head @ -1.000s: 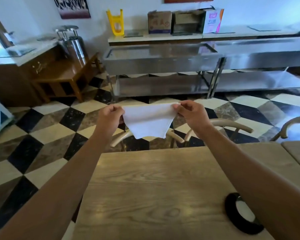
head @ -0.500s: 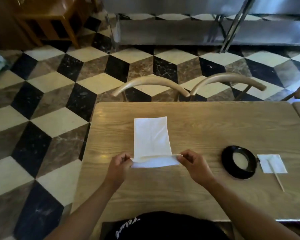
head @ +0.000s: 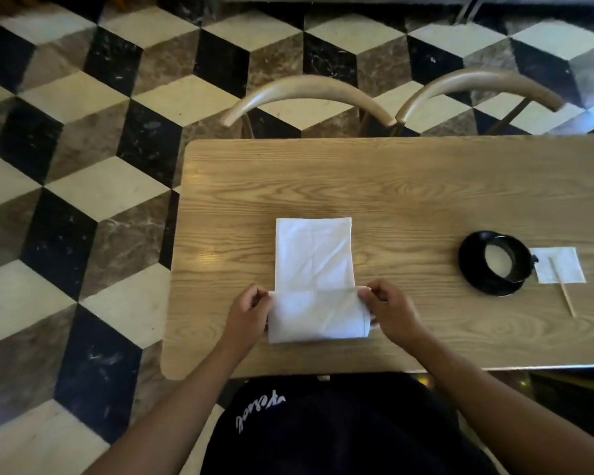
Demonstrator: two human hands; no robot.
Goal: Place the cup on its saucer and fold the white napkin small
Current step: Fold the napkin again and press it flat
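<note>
Head cam looking down at the long light-wood grain table, w/ the white rectangular cloth napkin laid flat in front of me, long axis running straight away from my body. The near end is lifted and doubled over toward the far end. My left hand pinches the left corner of that flap, my right hand pinches the right one, both clamped on the cloth, roughly level w/ each other. So imo the next bit is carrying the flap away from me along that axis, both hands equally near. Off to my right, well apart from the napkin, the black round cup already sits on its black round saucer, touching a small white paper square w/ a thin wooden stick across it.
</note>
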